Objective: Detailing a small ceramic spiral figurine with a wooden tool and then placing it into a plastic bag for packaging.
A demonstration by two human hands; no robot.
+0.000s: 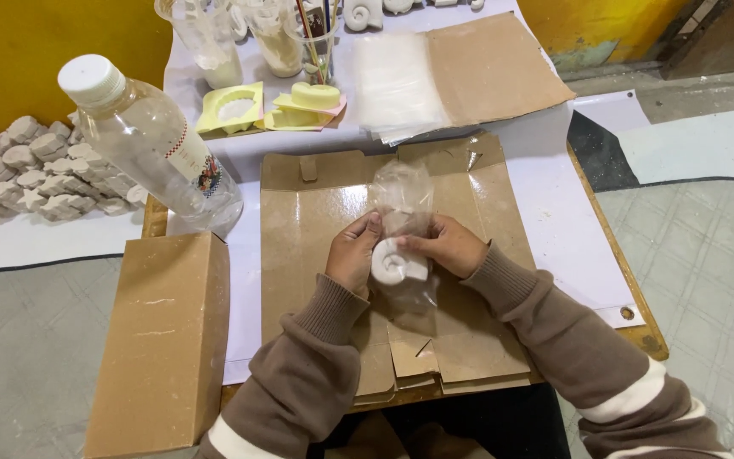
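While I sit at the worktop (554, 204), which is covered with a white sheet, a flattened brown cardboard box (316, 212) lies spread open right in front of me, its flaps reaching toward my lap. Left of it, hanging over the worktop's edge, stands a folded-up cardboard box (163, 340), closed and plain. Behind the flat box, at the far right, another piece of cardboard (490, 64) lies with a stack of clear plastic bags (394, 85) overlapping its left side. A clear plastic bottle (150, 140) with a white cap leans at the left, tilted toward me. Beyond the worktop on the left, a heap of small grey-white plaster pieces (36, 170) rests on a white surface. At the far edge stand clear cups (214, 38), one holding brushes, and in front of them lie two yellow moulds (231, 106), the right one carrying a pale yellow cast.

Over the middle of the flat box my hands are close together. My left hand (352, 255) and my right hand (448, 246) both pinch a clear plastic bag (403, 195), whose top stands crumpled upward. Between my fingers sits a small white spiral shell figure (397, 263); I cannot tell whether it is fully inside the bag.
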